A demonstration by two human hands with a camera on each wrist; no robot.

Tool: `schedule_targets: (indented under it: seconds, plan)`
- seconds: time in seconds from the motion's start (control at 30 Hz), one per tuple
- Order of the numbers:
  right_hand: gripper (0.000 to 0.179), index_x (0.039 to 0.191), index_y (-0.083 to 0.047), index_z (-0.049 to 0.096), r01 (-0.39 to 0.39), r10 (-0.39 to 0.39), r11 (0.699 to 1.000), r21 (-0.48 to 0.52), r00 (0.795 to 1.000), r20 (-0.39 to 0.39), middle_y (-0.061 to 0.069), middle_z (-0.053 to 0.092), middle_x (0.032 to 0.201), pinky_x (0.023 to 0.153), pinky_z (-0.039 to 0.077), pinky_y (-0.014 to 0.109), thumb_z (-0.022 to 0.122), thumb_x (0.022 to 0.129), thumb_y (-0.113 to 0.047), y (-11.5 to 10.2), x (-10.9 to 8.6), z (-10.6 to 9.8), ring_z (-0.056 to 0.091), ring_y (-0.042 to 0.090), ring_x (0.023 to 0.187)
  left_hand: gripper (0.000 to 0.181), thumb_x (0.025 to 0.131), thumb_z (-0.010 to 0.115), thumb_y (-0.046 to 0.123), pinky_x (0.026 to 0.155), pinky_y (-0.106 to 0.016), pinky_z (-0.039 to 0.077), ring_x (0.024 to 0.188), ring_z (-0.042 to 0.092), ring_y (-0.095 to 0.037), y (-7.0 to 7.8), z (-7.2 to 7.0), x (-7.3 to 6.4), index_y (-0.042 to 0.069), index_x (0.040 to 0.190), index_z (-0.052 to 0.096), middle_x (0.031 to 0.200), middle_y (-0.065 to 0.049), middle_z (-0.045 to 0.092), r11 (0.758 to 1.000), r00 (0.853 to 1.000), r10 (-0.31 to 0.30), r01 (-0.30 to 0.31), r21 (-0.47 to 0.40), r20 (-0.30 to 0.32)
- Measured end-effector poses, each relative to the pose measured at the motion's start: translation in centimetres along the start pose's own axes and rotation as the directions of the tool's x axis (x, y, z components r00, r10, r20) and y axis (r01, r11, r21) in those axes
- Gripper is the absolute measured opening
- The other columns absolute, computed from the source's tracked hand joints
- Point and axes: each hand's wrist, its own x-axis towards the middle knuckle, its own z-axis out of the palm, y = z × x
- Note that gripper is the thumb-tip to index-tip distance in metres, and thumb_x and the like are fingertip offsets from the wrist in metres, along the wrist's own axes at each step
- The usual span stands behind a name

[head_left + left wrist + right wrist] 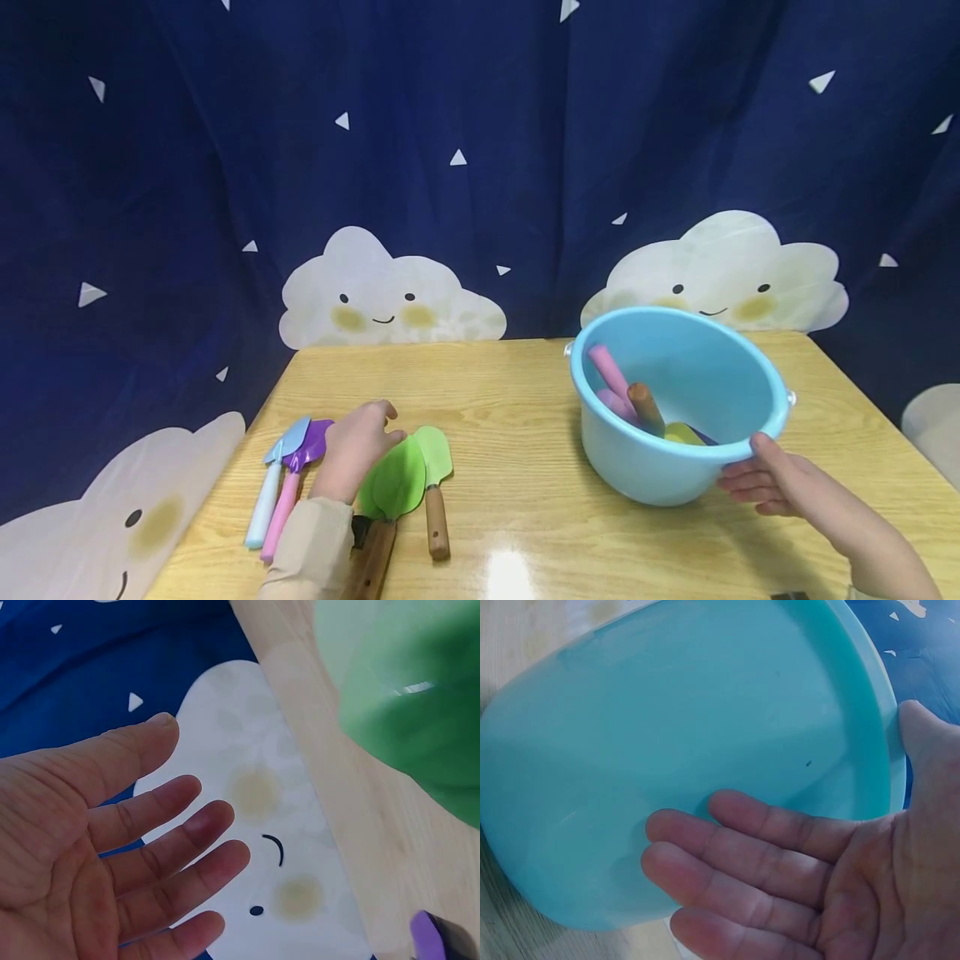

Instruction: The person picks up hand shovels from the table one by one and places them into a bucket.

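Note:
A light blue bucket point(660, 471) leans toward my right hand point(795, 492). That hand holds the bucket's rim, thumb over the edge and fingers along the outer wall point(667, 735). Inside the bucket lie a pink handle point(609, 372), a brown handle point(645, 408) and a yellow piece point(682, 433). My left hand point(358, 446) hovers beside green toy shovels with its fingers apart and nothing held; its palm point(45, 847) shows bare in the left wrist view. Near it are a dark green shovel point(399, 479) and a light green shovel point(433, 454), both with brown handles.
Left of my left hand lie a light blue shovel point(264, 504) and a purple shovel with a pink handle point(279, 521). All this is on a wooden table point(517, 417), with a dark blue curtain point(450, 100) bearing white clouds behind it.

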Motion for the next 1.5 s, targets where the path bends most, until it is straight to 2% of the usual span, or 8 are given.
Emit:
schedule_targets:
  seconds: [0.3,0.53,0.8,0.93,1.17,1.37,1.5]
  plan:
    - [0.074,0.110,0.021,0.047,0.000,0.000,1.000,0.008,1.000,-0.005,0.029,0.057,0.104,0.068,0.049,0.032,0.006,0.097,-0.040,0.2,0.1,0.0,0.062,0.021,0.087,0.031,0.078,0.066,0.025,0.058,-0.045,0.043,0.077,0.060,-0.029,-2.5,0.3,-0.7,0.005,0.102,0.061,0.096,-0.012,0.063,0.999,0.999,-0.035,0.035,0.009,0.014]
    - [0.072,0.110,0.020,0.048,0.019,-0.019,1.000,0.001,1.000,-0.004,0.027,0.059,0.103,0.068,0.049,0.033,0.006,0.098,-0.037,0.1,-0.1,0.1,0.062,0.015,0.084,0.031,0.078,0.065,0.024,0.059,-0.049,0.044,0.081,0.059,-0.032,-4.5,0.8,-1.1,0.003,0.101,0.061,0.092,-0.013,0.063,0.997,0.997,-0.076,0.077,-0.009,0.028]
    - [0.072,0.110,0.020,0.048,0.027,-0.027,1.000,-0.001,1.000,-0.012,0.027,0.059,0.103,0.068,0.049,0.032,0.006,0.098,-0.036,0.1,-0.1,0.1,0.062,0.012,0.083,0.031,0.078,0.065,0.023,0.063,-0.051,0.043,0.083,0.059,-0.035,-6.3,1.6,-1.7,0.001,0.100,0.061,0.097,-0.017,0.062,0.996,0.995,-0.091,0.092,-0.017,0.037]
    - [0.071,0.110,0.020,0.048,0.033,-0.033,0.999,-0.002,0.999,-0.009,0.027,0.058,0.103,0.068,0.049,0.031,0.006,0.098,-0.036,0.2,-0.1,0.1,0.062,0.010,0.084,0.034,0.080,0.063,0.023,0.064,-0.054,0.041,0.088,0.058,-0.036,-7.4,1.7,-1.7,0.000,0.104,0.060,0.101,-0.018,0.061,0.991,0.990,-0.130,0.131,-0.023,0.057]
    - [0.071,0.110,0.020,0.048,0.036,-0.036,0.999,0.002,0.999,-0.007,0.028,0.058,0.103,0.067,0.049,0.030,0.006,0.098,-0.036,0.4,-0.1,0.2,0.061,0.010,0.084,0.029,0.079,0.061,0.025,0.061,-0.052,0.040,0.078,0.057,-0.031,-8.8,1.5,-2.1,0.001,0.096,0.061,0.095,-0.018,0.061,0.977,0.976,-0.210,0.212,-0.037,0.052]
    - [0.071,0.110,0.020,0.049,0.033,-0.033,0.999,0.002,0.999,-0.022,0.027,0.059,0.103,0.067,0.049,0.030,0.006,0.098,-0.036,0.4,0.0,0.2,0.062,0.011,0.084,0.031,0.080,0.060,0.025,0.061,-0.052,0.040,0.082,0.057,-0.037,-9.5,1.7,-2.3,0.000,0.099,0.060,0.102,-0.025,0.059,0.968,0.969,-0.246,0.246,-0.036,0.027]
    - [0.071,0.110,0.020,0.049,0.042,-0.043,0.999,-0.009,0.999,-0.027,0.026,0.059,0.102,0.067,0.049,0.030,0.006,0.098,-0.035,0.3,0.0,0.1,0.062,0.010,0.083,0.030,0.081,0.060,0.025,0.060,-0.050,0.039,0.078,0.057,-0.033,-10.0,1.7,-2.2,-0.001,0.096,0.059,0.095,-0.025,0.059,0.962,0.962,-0.271,0.271,-0.025,0.026]
